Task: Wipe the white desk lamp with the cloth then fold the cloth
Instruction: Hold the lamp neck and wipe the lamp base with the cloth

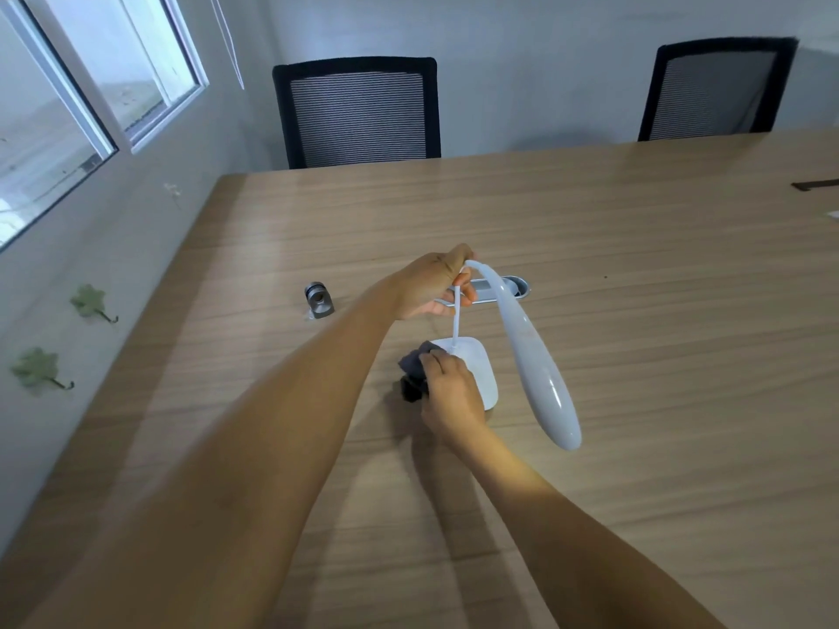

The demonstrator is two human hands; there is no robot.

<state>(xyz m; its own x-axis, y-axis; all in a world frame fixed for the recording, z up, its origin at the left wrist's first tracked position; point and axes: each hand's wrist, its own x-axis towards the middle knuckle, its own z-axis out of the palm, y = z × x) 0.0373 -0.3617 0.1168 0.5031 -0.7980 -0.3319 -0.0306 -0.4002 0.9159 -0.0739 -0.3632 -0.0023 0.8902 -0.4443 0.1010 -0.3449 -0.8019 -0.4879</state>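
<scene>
The white desk lamp (531, 356) stands on the wooden table (635, 311), its thin neck rising from a square white base and its long head arching down toward me on the right. My left hand (431, 288) grips the top of the neck at the bend. A crumpled dark grey cloth (415, 367) is bunched in my right hand (451, 392), which presses it against the left side of the lamp base. Part of the cloth and part of the base are hidden under my right hand.
A small grey metal clamp (319, 300) sits left of the lamp. A silver cable grommet (499, 290) lies in the table behind it. Two black mesh chairs (358, 111) (715, 90) stand at the far edge. A wall with windows runs along the left.
</scene>
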